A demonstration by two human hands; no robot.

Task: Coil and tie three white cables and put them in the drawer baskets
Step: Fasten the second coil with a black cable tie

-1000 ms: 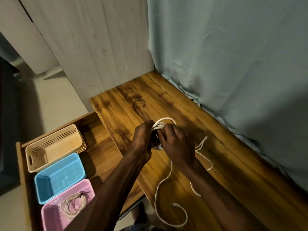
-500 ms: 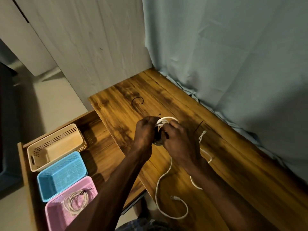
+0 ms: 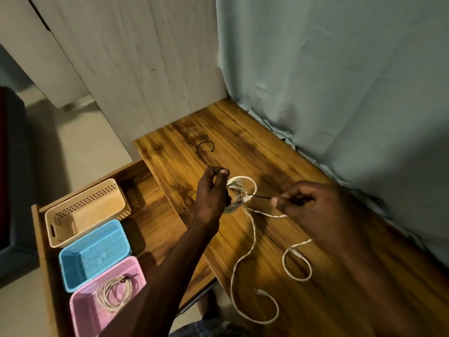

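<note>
My left hand [image 3: 212,190] holds a coiled white cable [image 3: 239,190] just above the wooden table [image 3: 279,161], fingers curled at its left side. My right hand [image 3: 308,203] pinches a thin black tie [image 3: 257,196] that runs taut from the coil to the right. A second white cable [image 3: 245,259] lies loose across the table, its plug end near the front edge. In the open drawer [image 3: 41,229] stand a beige basket [image 3: 85,212], a blue basket [image 3: 94,254] and a pink basket [image 3: 82,310]; the pink one holds a tied white cable coil [image 3: 114,293].
Another black tie [image 3: 205,147], curved, lies on the table behind my hands. A pale curtain [image 3: 340,81] hangs along the table's right side and a light wooden panel [image 3: 136,69] stands behind it. Floor lies left of the drawer.
My right hand has moved away from the coil to the right, drawing the black tie out straight. My left hand still holds the coil; the camera has shifted slightly.
</note>
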